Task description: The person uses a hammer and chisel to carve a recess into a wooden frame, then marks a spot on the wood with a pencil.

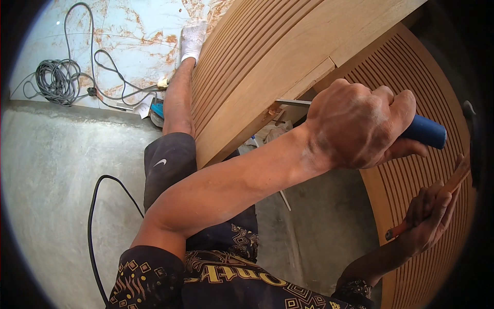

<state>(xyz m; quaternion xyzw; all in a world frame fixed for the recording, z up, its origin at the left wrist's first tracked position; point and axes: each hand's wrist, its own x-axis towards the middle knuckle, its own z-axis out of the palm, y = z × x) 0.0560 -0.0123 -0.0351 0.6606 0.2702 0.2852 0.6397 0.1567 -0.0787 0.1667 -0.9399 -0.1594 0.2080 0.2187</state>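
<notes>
Two hands (360,126), chisel (423,131) in left

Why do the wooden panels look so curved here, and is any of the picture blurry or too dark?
Head view: the fisheye lens bends the ribbed wooden panels toward the rim, and the corners go black; daylight is bright and even, palest on the stained floor sheet at the top; the left hand on the blue-handled tool and the right hand look sharp, without obvious blur.
</notes>
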